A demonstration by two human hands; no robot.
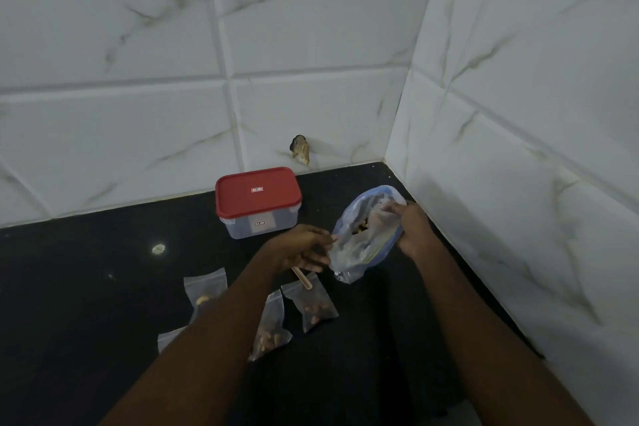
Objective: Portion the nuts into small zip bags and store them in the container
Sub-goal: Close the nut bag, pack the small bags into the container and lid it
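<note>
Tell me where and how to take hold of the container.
Probably from above, across its short span: thumb on the near wall of the container, fingers on the far wall, just under the red lid. The lid is on, and its overhanging rim would stop slipping.

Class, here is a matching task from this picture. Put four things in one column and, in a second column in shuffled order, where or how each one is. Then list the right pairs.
Column 1
1. lid
2. large plastic bag
3. small zip bag
4. wooden stick

Column 2
A. lies flat on the black counter, nuts inside
B. red, closed on the clear container
C. pokes out from under the left hand
D. gripped by the left hand and the right hand

Pairs: 1-B, 2-D, 3-A, 4-C
</note>
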